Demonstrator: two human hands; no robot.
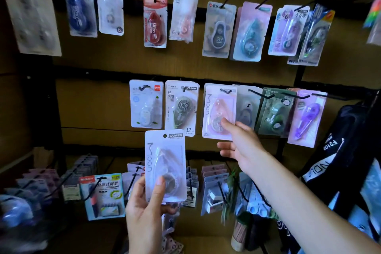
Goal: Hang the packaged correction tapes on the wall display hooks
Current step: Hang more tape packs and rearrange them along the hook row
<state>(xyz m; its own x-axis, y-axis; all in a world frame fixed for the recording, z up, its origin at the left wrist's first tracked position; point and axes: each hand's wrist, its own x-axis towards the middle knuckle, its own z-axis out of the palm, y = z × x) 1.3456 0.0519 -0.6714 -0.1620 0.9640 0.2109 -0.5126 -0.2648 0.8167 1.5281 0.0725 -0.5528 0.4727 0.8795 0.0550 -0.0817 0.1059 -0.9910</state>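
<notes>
Head view: left hand [144, 210] pinches an upright white-carded correction tape pack [165, 166]; its matching pink hanging pack [219, 112], up-right, sits gripped in right hand [239, 146] fingers.

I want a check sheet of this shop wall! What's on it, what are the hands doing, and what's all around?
Surface: brown wall panel with black hooks.
Job's things: white Moon pack held off the hooks; pink Moon pack hanging in the middle row.
Clutter: other tape packs on the rows; pen pack lower left.
Grippers: left hand grips the white pack; right hand pinches the pink pack's lower edge.
Cables: nothing seen.
Surroundings: black bag at right.
</notes>
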